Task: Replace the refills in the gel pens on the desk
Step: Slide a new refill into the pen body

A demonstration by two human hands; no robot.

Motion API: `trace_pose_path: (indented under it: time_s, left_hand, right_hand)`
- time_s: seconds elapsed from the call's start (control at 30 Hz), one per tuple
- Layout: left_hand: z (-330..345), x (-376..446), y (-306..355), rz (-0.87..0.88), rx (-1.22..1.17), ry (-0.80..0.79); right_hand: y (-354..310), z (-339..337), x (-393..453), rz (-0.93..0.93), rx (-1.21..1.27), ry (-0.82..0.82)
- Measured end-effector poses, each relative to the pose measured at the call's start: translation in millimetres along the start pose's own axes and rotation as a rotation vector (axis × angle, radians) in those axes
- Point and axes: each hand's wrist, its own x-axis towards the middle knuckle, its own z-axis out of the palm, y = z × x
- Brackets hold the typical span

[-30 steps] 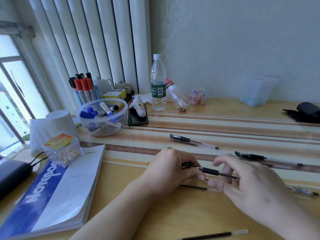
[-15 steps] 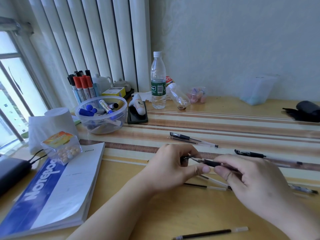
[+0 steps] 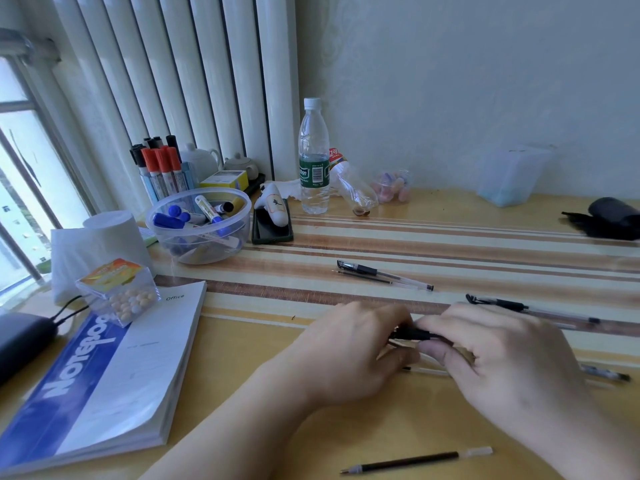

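- The left hand [image 3: 349,355] and right hand [image 3: 502,362] meet over the counter [image 3: 242,393], fingers of both curled in a grip on one black gel pen [image 3: 417,335], which shows only in the short gap between the two thumbs.
- How much of that pen each hand covers is hard to tell, since the fingers hide its ends.
- Just below the hands a thin refill [image 3: 426,370] lies on the counter, partly under the right hand.
- Nearer the front edge lies a loose dark refill [image 3: 415,462].
- Beyond the hands, well apart, lie a capped pen [image 3: 384,274] with a refill just beside it, and to the right another pen [image 3: 530,308].
- Far left: an open notebook [image 3: 104,375] and a clear bowl of markers [image 3: 199,225].
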Motion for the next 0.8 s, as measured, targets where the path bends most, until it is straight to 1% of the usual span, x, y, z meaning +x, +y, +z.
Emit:
trace_pose_path:
  time_s: [0.1,0.2,0.27,0.33,0.4,0.43,0.5,0.53,0.57,0.63,0.67,0.7,0.8]
  left_hand:
    - [1,-2,4,0.021,0.051,0.107]
    - [-1,-3,8,-0.002,0.003,0.162]
    - [-3,-4,12,-0.002,-0.021,0.182]
    - [-7,-6,15,0.023,-0.091,0.138]
    - [-15,-6,11,0.036,-0.298,0.051]
    - [-19,-4,6,0.032,-0.388,0.059]
    - [-22,-1,-12,-0.033,-0.456,0.180]
    - [-22,0,-21,-0.078,-0.421,0.228]
    - [-20,1,-29,-0.115,-0.328,0.228]
    - [-14,1,-41,-0.153,-0.069,0.109]
    - [-11,0,-46,-0.165,0.013,0.045]
    - [-9,-1,-49,-0.180,0.044,-0.002]
    - [-12,-2,-49,-0.203,-0.007,-0.056]
  right_hand:
    - [0,4,-2,-0.025,0.058,0.062]
    - [0,9,-4,-0.054,0.128,0.136]
    - [-2,10,-5,-0.062,0.150,0.153]
    - [-4,9,-5,-0.042,0.182,0.093]
    - [-4,6,-3,0.037,0.265,-0.029]
    - [-3,5,-3,0.063,0.289,-0.087]
    - [-2,5,-4,-0.004,0.234,-0.188]
    - [-5,5,-6,-0.060,0.191,-0.238]
    - [-8,6,-8,-0.097,0.166,-0.291]
    - [-13,10,-11,-0.127,0.147,-0.370]
    - [-14,12,-12,-0.133,0.149,-0.392]
    - [-14,14,-11,-0.131,0.161,-0.414]
    - [-12,15,-9,-0.115,0.224,-0.455]
